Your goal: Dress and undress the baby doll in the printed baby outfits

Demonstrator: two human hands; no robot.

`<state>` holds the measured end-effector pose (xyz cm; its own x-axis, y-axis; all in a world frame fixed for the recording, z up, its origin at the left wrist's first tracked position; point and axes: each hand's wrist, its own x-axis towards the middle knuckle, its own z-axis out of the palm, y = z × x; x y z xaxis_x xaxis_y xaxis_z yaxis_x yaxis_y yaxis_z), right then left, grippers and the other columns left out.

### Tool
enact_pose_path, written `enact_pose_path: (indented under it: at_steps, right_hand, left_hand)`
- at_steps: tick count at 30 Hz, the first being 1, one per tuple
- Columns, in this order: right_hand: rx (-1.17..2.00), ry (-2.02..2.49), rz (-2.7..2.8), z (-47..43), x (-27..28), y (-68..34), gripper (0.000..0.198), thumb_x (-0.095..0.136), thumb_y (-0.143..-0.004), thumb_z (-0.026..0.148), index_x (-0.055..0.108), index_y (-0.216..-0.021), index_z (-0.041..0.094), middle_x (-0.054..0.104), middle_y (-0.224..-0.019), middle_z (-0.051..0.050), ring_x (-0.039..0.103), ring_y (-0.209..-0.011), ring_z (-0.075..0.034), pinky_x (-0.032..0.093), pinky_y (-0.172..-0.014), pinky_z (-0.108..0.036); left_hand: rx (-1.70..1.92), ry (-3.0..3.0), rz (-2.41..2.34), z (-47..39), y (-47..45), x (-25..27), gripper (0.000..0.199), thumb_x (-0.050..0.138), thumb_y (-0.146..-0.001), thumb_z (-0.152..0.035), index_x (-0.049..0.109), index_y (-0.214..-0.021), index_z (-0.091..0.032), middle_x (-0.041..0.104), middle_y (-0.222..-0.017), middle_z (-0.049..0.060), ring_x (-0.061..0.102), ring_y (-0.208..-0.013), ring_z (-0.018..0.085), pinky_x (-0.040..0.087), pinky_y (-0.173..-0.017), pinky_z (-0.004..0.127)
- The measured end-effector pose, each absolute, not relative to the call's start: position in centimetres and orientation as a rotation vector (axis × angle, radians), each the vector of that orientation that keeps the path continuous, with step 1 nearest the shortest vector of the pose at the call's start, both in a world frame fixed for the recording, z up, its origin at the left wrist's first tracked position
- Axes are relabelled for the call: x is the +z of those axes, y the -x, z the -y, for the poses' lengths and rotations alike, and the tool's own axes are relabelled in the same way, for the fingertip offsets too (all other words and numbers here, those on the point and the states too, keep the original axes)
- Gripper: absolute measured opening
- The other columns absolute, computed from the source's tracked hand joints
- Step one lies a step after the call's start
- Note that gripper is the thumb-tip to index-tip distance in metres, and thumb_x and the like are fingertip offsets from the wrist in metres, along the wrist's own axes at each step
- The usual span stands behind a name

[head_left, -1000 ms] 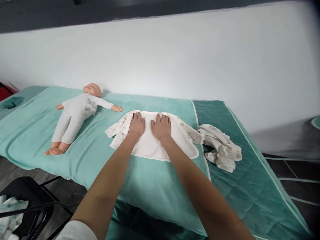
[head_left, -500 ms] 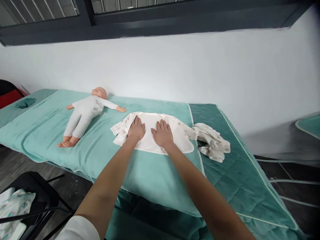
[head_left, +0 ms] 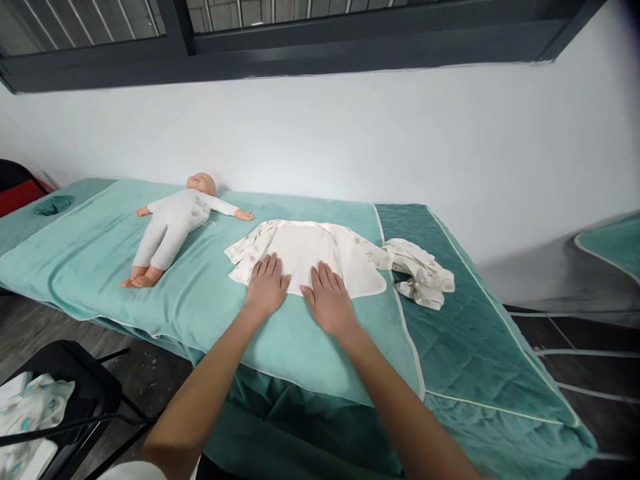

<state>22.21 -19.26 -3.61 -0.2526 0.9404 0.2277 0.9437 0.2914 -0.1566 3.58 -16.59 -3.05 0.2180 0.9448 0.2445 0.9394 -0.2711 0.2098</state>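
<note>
So both hands, left hand (head_left: 267,287) and right hand (head_left: 327,301), lie flat and open, fingers together, on the near hem of the baby garment (head_left: 305,257), which stretches sideways along the bed's (head_left: 210,320) long edge.

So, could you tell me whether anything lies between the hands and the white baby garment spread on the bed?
Nothing visible does. The left hand and right hand lie flat on the near edge of the garment, fingers on the cloth. The doll and crumpled cloth lie off to the sides.

A bed (head_left: 453,347) carried a light-green towel (head_left: 90,267). On it a doll (head_left: 173,223) lay near the far edge, a baby garment (head_left: 305,250) mid-bed; crumpled clothing (head_left: 420,273) lay toward the right end.
</note>
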Motion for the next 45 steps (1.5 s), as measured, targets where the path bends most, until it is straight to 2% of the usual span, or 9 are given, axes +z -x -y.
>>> enact_pose_path:
  at_steps: [4,8,17,21,24,27,35,41,45]
  right_hand:
    - [0.006,1.623,2.297,22.4,-4.3,-22.7,0.070,0.031,-0.107,0.051,0.039,-0.156,0.001,0.027,-0.167,-0.023,0.025,-0.157,-0.033,0.026,-0.125,-0.051]
    - [0.130,1.614,2.287,23.3,-4.1,-23.0,0.074,0.028,-0.106,0.056,0.039,-0.156,0.003,0.027,-0.167,-0.022,0.022,-0.158,-0.033,0.027,-0.125,-0.055]
    - [0.448,1.643,2.349,8.7,0.1,-18.5,0.072,0.037,-0.105,0.049,0.034,-0.157,-0.001,0.027,-0.167,-0.024,0.022,-0.158,-0.034,0.022,-0.128,-0.049]
    - [0.293,1.631,2.372,4.9,-1.7,-17.9,0.068,0.033,-0.107,0.044,0.034,-0.157,-0.002,0.024,-0.168,-0.022,0.020,-0.159,-0.032,0.017,-0.129,-0.046]
    - [0.252,1.545,2.423,5.2,-2.7,-18.3,0.070,0.029,-0.107,0.048,0.034,-0.158,0.000,0.023,-0.169,-0.021,0.020,-0.159,-0.030,0.016,-0.129,-0.046]
    - [0.256,1.520,2.426,5.7,-3.0,-18.4,0.071,0.027,-0.107,0.050,0.035,-0.157,-0.001,0.023,-0.169,-0.022,0.020,-0.159,-0.031,0.018,-0.128,-0.048]
    - [0.369,1.369,2.532,6.9,-1.9,-17.1,0.078,0.033,-0.106,0.055,0.031,-0.158,-0.002,0.016,-0.169,-0.025,0.011,-0.160,-0.034,0.014,-0.129,-0.051]
    - [0.468,1.122,2.687,10.8,-1.3,-15.6,0.081,0.035,-0.104,0.059,0.030,-0.159,0.000,0.012,-0.170,-0.023,0.009,-0.160,-0.034,0.015,-0.130,-0.053]
    - [0.506,0.948,2.729,12.2,-1.4,-15.5,0.088,0.038,-0.101,0.065,0.031,-0.158,-0.002,0.015,-0.169,-0.025,0.009,-0.160,-0.035,0.015,-0.130,-0.054]
  left_hand:
    - [0.883,-2.394,-1.683,18.8,-0.6,-3.7,0.046,0.039,-0.104,-0.042,0.060,-0.140,-0.021,0.052,-0.156,0.008,0.040,-0.151,0.026,0.032,-0.126,0.048]
    - [1.281,-1.972,-2.051,17.9,3.2,-4.0,0.044,0.044,-0.102,-0.040,0.062,-0.136,-0.019,0.065,-0.138,0.016,0.054,-0.136,0.032,0.041,-0.116,0.053]
    - [1.033,-1.651,-2.344,11.0,6.2,-2.7,0.056,0.052,-0.096,-0.035,0.048,-0.151,-0.026,0.060,-0.146,0.013,0.056,-0.134,0.034,0.039,-0.112,0.055]
    - [0.963,-1.747,-2.307,8.7,8.1,-2.6,0.049,0.065,-0.081,-0.026,0.065,-0.131,-0.024,0.065,-0.138,0.011,0.055,-0.130,0.034,0.041,-0.110,0.050]
    - [1.024,-1.771,-2.203,7.5,9.6,-2.6,0.023,0.064,-0.082,-0.025,0.074,-0.102,-0.023,0.073,-0.107,0.007,0.063,-0.106,0.028,0.047,-0.097,0.042]
    - [1.255,-1.726,-2.204,5.7,10.9,-2.6,0.015,0.063,-0.083,-0.022,0.073,-0.095,-0.020,0.069,-0.090,0.005,0.060,-0.091,0.024,0.047,-0.089,0.039]
    - [1.794,-1.638,-2.194,1.8,12.2,-2.4,0.014,0.054,-0.089,-0.013,0.064,-0.097,-0.019,0.062,-0.099,0.005,0.058,-0.096,0.020,0.045,-0.090,0.033]
    - [1.513,-1.399,-2.343,3.2,11.4,-2.2,0.026,0.069,-0.084,-0.040,0.066,-0.101,-0.021,0.059,-0.078,0.001,0.054,-0.073,0.019,0.044,-0.078,0.034]
    - [1.537,-1.490,-2.062,3.5,11.7,-2.4,0.030,0.070,-0.079,-0.035,0.070,-0.106,-0.021,0.065,-0.084,0.000,0.055,-0.076,0.016,0.044,-0.077,0.029]
